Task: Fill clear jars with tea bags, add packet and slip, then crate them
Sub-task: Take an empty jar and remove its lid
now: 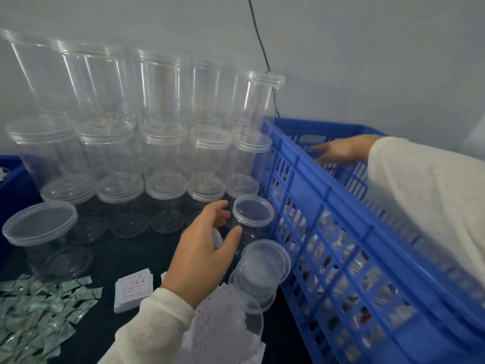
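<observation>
Several clear lidded jars (162, 156) stand stacked in rows against the wall. One jar (253, 215) stands by the crate, another (262, 269) lies tilted below it. My left hand (203, 256) hovers with spread, relaxed fingers just left of these, holding nothing. A blue slatted crate (338, 232) at the right holds filled jars, seen through its wall. My right hand (338, 152) reaches inside the crate near its far wall, fingers extended; what it touches is hidden. A stack of white slips (133, 288) and a heap of green packets (39, 313) lie on the dark table.
A single lidded jar (42, 240) stands at front left. A dark blue bin (13, 185) sits at the left edge. A black cable (258, 40) hangs down the grey wall behind the jars. Loose clear lids (252, 316) lie near my left sleeve.
</observation>
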Available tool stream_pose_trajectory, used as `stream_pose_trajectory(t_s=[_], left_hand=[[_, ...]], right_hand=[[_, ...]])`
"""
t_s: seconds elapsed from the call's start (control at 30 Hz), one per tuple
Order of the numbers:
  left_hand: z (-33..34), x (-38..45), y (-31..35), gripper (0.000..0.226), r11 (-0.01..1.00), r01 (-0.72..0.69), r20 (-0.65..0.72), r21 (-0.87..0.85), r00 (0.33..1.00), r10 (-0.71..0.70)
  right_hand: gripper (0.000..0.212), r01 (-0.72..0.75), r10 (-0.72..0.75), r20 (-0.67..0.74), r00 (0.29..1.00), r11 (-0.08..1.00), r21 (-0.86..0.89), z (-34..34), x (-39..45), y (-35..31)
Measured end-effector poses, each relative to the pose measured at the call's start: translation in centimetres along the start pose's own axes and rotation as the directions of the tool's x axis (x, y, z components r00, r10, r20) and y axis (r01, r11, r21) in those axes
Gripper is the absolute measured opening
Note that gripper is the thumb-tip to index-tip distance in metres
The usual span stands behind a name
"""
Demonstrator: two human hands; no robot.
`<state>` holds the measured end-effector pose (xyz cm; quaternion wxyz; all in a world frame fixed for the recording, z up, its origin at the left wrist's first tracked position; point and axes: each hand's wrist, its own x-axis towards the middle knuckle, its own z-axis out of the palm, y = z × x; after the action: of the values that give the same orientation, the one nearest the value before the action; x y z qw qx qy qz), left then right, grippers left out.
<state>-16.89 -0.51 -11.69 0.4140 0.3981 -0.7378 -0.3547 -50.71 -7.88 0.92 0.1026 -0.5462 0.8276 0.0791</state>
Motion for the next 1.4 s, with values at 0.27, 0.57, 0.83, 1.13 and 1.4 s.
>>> stream_pose_trajectory(t_s=[0.27, 0.57, 0.83, 1.13, 1.4], left_hand=[[-0.9, -3.0, 2.7, 0.038, 0.999, -0.046, 0.052, -0.024, 0.998, 0.047], [-4.9, -7.0, 2.1, 0.039, 0.994, -0.053, 0.026, 0.099, 0.998, 0.051], [-9.8, -10.5, -0.5, 0.024, 0.981, 0.005, -0.010, 0.194, 1.000, -0.003], [-12.2, -12.2, -2.7, 0.029, 0.968, 0.038, -0.051, 0.246, 0.998, -0.026], [-11.3, -12.4, -3.3, 0.030, 0.966, 0.061, -0.044, 0.249, 0.998, -0.051]], right_hand=[[0.067, 0.066, -0.032, -0.159, 0.987, 0.975, 0.214, -2.5, -7.7, -4.1], [0.036, 0.267, -0.202, -0.505, 0.839, 0.962, 0.059, -2.9, -17.0, -14.0], [0.036, 0.196, -0.157, -0.298, 0.942, 0.975, 0.105, 6.3, -12.8, -20.2], [0.100, -0.055, 0.077, -0.258, 0.963, 0.994, 0.090, 14.7, -7.4, -17.2], [0.092, -0.075, 0.070, -0.316, 0.946, 0.997, -0.003, 14.9, -6.5, -17.3]])
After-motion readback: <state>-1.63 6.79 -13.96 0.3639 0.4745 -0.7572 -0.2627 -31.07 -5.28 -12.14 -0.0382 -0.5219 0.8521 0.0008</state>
